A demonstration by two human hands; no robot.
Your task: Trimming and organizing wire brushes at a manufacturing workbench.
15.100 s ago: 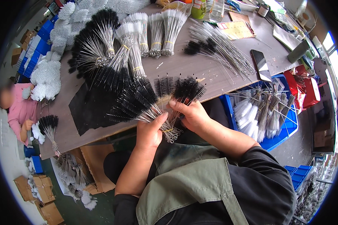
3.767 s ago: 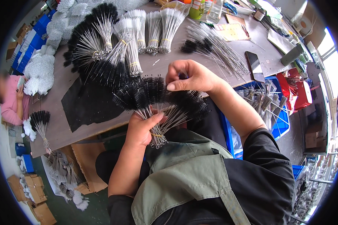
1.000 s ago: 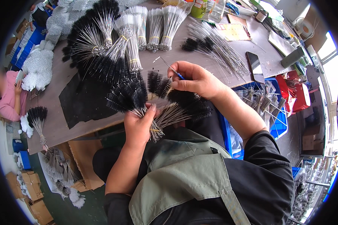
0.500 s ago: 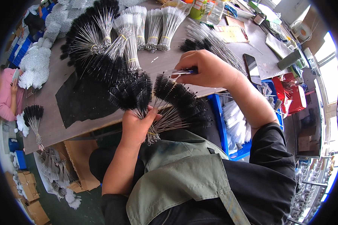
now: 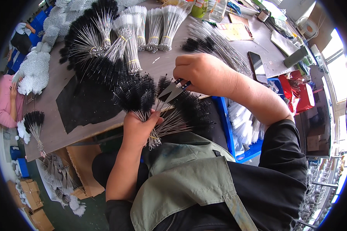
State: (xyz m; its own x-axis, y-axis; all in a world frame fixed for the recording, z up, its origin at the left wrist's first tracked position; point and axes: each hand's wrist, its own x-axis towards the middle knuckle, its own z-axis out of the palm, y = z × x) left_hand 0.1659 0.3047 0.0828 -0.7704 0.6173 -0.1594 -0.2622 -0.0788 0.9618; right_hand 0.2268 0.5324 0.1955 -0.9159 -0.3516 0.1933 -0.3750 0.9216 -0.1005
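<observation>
My left hand is closed round the wire stems of a bundle of black-bristled tube brushes. Their looped ends stick out below my fist, and the bristle heads fan out to both sides above it. My right hand grips a pair of small snips over the right part of this bundle. The blades are parted and point down toward the stems near my left thumb. Part of the right-hand bristles is hidden behind the snips and my right hand.
On the table lie more black brushes, banded white-tipped bundles, loose wire brushes, a black sheet and a phone. A blue bin stands by my right side. Another person sits at the far left.
My right hand has turned, and the snips now show with their blades apart, lower and closer to the stems. My left hand keeps its hold on the brushes.
</observation>
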